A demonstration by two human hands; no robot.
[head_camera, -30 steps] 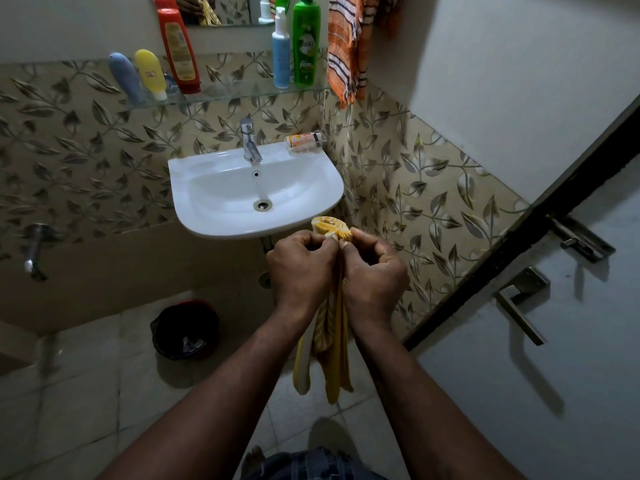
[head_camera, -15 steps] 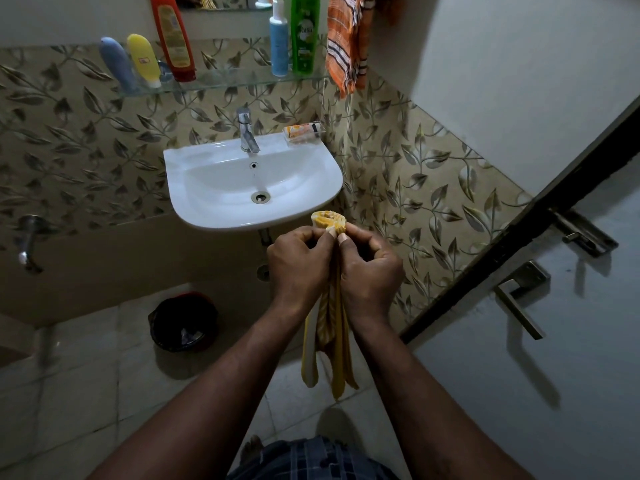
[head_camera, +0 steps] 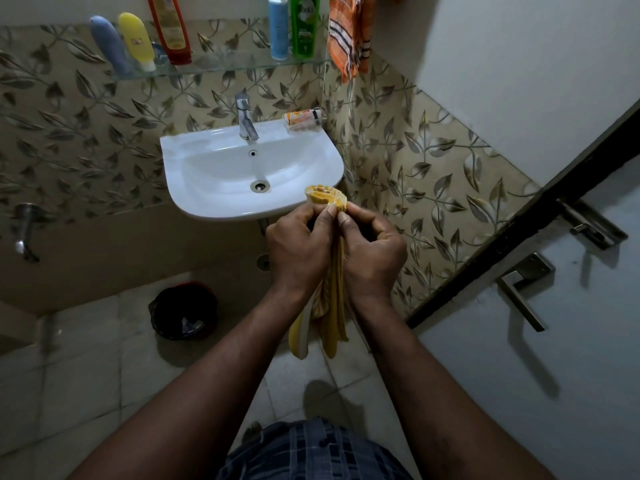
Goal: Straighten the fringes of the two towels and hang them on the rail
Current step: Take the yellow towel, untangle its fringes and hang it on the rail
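Both hands are up in front of the chest, side by side, with the yellow towel (head_camera: 329, 306) caught between them. The left hand (head_camera: 298, 247) pinches it from one side and the right hand (head_camera: 372, 254) from the other, fingers curled, thumbs meeting at the top. A bunched end pokes up just above the thumbs, close in front of the sink (head_camera: 214, 206) at its front right edge. The rest drops straight down between the wrists. So the long axis runs up and down, gathered tight like a rope, not spread. Fringes? Too bunched to tell which end carries them. To my eye that's the thing to fix: the hands need to part sideways along the top edge to open it out.

Now the target. The orange towel (head_camera: 348, 32) hangs high in the corner beyond the sink, up and to the right, well apart from the hands. The rail itself is out of view; I'd guess it's up there. The right hand is the nearer one, so the lift looks like up, forward and right.
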